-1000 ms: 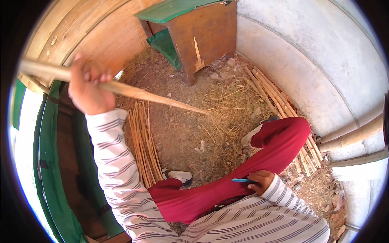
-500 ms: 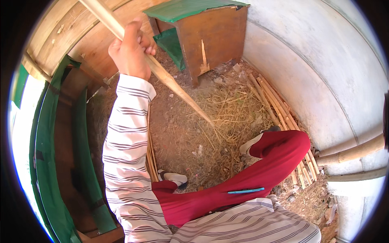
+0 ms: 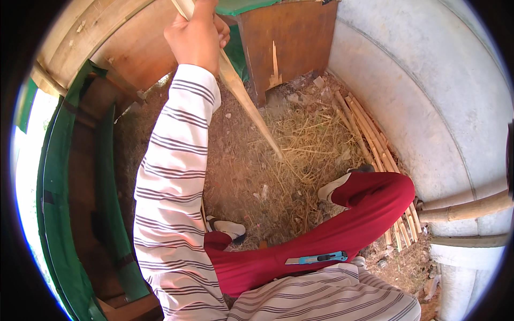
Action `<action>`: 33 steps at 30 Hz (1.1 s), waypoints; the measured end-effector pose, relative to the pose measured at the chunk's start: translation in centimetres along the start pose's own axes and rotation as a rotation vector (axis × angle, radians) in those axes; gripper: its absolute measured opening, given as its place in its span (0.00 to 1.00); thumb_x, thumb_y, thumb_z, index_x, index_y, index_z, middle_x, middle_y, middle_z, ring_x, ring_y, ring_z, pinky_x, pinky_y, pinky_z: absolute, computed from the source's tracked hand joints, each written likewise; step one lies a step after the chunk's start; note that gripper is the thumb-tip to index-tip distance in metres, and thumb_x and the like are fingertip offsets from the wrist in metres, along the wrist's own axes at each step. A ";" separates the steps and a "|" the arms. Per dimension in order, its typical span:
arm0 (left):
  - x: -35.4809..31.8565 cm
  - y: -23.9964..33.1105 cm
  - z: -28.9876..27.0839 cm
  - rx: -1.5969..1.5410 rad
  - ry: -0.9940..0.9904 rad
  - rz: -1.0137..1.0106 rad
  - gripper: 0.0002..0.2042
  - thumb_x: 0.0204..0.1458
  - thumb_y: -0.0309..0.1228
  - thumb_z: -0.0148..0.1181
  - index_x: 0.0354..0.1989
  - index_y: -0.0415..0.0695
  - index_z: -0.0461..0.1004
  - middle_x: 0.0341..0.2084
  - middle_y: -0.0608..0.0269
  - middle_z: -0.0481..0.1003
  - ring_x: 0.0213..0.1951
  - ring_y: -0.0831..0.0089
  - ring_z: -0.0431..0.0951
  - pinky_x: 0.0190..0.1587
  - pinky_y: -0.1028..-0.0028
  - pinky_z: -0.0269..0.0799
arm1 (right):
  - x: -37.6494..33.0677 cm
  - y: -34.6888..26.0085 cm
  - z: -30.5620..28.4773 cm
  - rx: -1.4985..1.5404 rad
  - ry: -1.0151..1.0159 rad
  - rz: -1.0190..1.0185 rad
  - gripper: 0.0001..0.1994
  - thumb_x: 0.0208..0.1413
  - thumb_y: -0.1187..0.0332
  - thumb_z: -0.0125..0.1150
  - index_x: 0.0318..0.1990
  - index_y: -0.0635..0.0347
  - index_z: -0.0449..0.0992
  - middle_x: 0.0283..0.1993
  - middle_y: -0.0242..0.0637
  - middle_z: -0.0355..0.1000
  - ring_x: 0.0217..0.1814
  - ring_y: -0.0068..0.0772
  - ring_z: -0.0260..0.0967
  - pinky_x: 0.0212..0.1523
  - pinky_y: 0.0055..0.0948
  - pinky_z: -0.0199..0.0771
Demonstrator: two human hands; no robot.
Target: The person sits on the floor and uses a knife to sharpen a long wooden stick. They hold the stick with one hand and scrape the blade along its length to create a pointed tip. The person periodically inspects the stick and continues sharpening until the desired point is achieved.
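My left hand (image 3: 195, 40), at the upper edge, is closed round a pale split stick (image 3: 243, 96) that looks like bamboo. One end of the stick runs out of the picture at the top; the other slants down, tapering to a tip over the straw. A light-blue utility knife (image 3: 321, 258) with its blade out rests on my red trousers (image 3: 300, 251), across the lap. No fingers show round it. My right hand is not in view. The striped shirt covers the lower edge.
Several cut sticks (image 3: 375, 142) lie along the pale curved wall (image 3: 407, 80) at right. Straw (image 3: 305, 139) and bits of debris cover the earth floor. A wooden cabinet (image 3: 300, 43) with a green cover stands ahead; green-edged shelving (image 3: 56, 214) is at left.
My left hand has moved up and slightly right in view with the stick, whose tip stays over the straw. The utility knife has turned and shows its flat side.
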State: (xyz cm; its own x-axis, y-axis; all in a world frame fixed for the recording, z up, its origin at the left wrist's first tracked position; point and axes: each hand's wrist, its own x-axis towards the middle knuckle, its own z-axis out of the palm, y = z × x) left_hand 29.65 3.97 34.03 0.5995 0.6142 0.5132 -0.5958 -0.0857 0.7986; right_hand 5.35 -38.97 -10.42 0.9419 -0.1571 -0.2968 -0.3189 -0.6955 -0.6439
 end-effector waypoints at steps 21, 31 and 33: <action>1.0 -1.6 0.7 0.367 0.141 0.237 0.15 0.57 0.36 0.55 0.21 0.40 0.72 0.11 0.68 0.66 0.13 0.78 0.63 0.16 0.74 0.56 | 1.0 -2.7 0.9 -0.017 -0.083 -0.085 0.10 0.64 0.63 0.53 0.36 0.61 0.74 0.27 0.36 0.68 0.27 0.28 0.63 0.31 0.30 0.65; 2.4 1.2 -2.3 0.787 -0.434 0.212 0.21 0.67 0.43 0.39 0.28 0.41 0.68 0.24 0.62 0.69 0.30 0.71 0.69 0.37 0.70 0.66 | 0.5 -2.6 0.8 -0.024 -0.102 -0.079 0.11 0.65 0.62 0.53 0.36 0.60 0.74 0.25 0.36 0.67 0.24 0.29 0.62 0.28 0.31 0.64; 1.2 1.5 -1.5 0.685 -0.406 0.212 0.20 0.67 0.43 0.41 0.28 0.41 0.68 0.22 0.64 0.68 0.28 0.72 0.69 0.34 0.72 0.67 | 0.4 -2.6 0.9 -0.028 -0.107 -0.075 0.11 0.65 0.62 0.53 0.35 0.60 0.74 0.24 0.36 0.67 0.24 0.30 0.62 0.28 0.31 0.63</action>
State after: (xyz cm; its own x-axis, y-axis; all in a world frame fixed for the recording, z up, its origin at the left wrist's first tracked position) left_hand 28.70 5.81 35.38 0.7358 0.2108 0.6436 -0.3389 -0.7082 0.6194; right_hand 6.41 -36.60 -9.52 0.9459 -0.0297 -0.3232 -0.2439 -0.7220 -0.6474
